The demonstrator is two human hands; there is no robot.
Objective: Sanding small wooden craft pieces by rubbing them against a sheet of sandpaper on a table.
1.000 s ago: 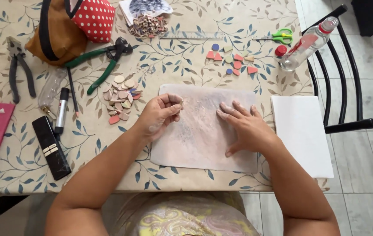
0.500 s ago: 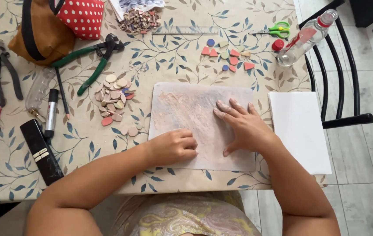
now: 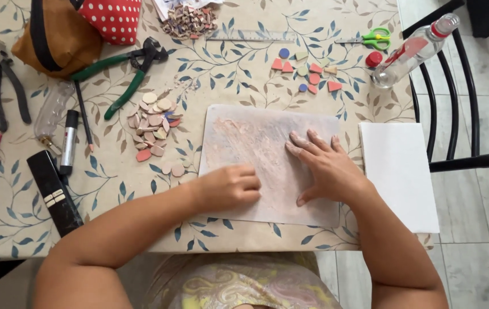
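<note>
Fingers of the right hand (image 3: 324,169) are spread flat on the board (image 3: 256,137) at frame centre, gripping nothing; the left hand (image 3: 230,186) is curled loosely on its lower left edge. Tiles (image 3: 154,121) are heaped just left.

- Illumination: bright, even daylight; shadows soft and short.
- Glare: mild on the clear bottle (image 3: 413,50).
- Focus: sharp overall; slight bending at the edges.
</note>
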